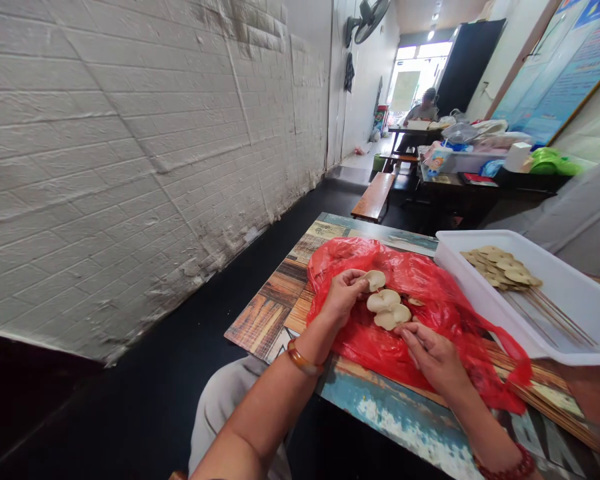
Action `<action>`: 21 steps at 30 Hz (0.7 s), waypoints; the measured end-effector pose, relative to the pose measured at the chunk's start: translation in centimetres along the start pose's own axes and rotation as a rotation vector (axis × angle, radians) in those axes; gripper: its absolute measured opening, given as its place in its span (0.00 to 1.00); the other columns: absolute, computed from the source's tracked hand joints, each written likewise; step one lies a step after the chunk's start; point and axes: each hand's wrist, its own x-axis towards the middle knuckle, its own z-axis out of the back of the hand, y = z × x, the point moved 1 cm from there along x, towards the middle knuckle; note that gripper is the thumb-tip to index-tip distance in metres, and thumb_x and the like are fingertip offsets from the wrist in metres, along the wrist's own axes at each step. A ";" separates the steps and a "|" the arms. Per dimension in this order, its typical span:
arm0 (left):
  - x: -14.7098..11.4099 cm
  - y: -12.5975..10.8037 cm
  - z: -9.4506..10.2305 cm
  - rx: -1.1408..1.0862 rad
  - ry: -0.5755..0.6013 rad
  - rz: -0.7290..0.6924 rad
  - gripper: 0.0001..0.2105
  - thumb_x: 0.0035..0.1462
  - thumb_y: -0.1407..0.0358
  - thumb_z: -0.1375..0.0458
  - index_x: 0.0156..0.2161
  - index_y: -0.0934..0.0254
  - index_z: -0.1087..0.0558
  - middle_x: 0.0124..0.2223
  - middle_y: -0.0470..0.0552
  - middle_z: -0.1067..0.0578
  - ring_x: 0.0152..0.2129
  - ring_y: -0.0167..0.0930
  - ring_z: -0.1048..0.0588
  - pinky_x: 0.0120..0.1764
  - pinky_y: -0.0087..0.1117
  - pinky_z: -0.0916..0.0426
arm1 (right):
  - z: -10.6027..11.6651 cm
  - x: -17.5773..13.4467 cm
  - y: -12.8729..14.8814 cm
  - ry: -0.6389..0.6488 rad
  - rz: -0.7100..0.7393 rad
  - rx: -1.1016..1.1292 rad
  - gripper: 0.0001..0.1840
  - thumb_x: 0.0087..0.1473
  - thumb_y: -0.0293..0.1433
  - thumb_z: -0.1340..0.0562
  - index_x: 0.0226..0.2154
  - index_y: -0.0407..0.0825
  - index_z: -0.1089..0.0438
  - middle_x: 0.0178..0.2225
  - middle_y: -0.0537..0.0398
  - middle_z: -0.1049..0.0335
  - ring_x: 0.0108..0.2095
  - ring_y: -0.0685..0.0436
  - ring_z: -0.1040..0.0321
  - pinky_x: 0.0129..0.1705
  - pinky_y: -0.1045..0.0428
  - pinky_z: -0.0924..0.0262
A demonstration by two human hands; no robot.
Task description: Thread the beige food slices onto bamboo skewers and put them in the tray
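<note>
Fingers pinching disc edge, tray apart

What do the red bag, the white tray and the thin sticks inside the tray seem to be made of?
Red bag: thin plastic film, glossy, with crinkles and bright highlights.
White tray: probably hard plastic, smooth, with a rounded rim.
Sticks: likely bamboo or wood, judging by their tan colour; finish unclear.

the left hand partly hides a pale disc; a blue poster is cropped.
</note>
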 end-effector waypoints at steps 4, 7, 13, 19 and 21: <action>0.1 0.2 0.1 -0.013 -0.001 0.003 0.13 0.37 0.64 0.34 0.31 0.67 0.29 0.25 0.46 0.27 0.20 0.23 0.32 0.25 0.24 0.40 | -0.1 0.0 -0.1 -0.011 0.003 -0.006 0.22 0.57 0.47 0.46 0.33 0.49 0.26 0.16 0.56 0.34 0.20 0.46 0.34 0.20 0.55 0.42; 0.1 0.2 0.1 -0.002 -0.001 -0.005 0.14 0.37 0.64 0.33 0.30 0.67 0.29 0.24 0.45 0.28 0.19 0.23 0.33 0.24 0.24 0.41 | -0.2 0.0 -0.2 0.003 -0.005 0.000 0.21 0.58 0.47 0.47 0.34 0.50 0.26 0.15 0.58 0.35 0.20 0.45 0.34 0.21 0.54 0.41; 0.3 0.5 0.2 0.066 0.028 -0.023 0.13 0.40 0.63 0.34 0.31 0.67 0.29 0.24 0.46 0.28 0.19 0.22 0.33 0.25 0.23 0.41 | -0.4 0.0 -0.4 0.035 -0.007 -0.004 0.19 0.59 0.44 0.48 0.35 0.49 0.27 0.14 0.59 0.38 0.20 0.45 0.34 0.22 0.54 0.41; 0.5 0.9 0.6 0.124 0.069 -0.056 0.12 0.42 0.63 0.35 0.32 0.66 0.29 0.26 0.45 0.28 0.21 0.22 0.34 0.26 0.23 0.41 | -0.5 0.1 -0.7 0.034 0.010 -0.036 0.18 0.60 0.41 0.49 0.36 0.49 0.28 0.15 0.61 0.39 0.20 0.46 0.35 0.24 0.54 0.42; 0.5 0.9 0.5 0.131 0.073 -0.044 0.13 0.41 0.63 0.35 0.32 0.66 0.29 0.26 0.45 0.28 0.20 0.22 0.34 0.25 0.23 0.42 | -0.5 0.1 -0.6 0.036 0.007 -0.037 0.18 0.60 0.41 0.49 0.36 0.48 0.28 0.16 0.60 0.38 0.21 0.46 0.35 0.24 0.54 0.42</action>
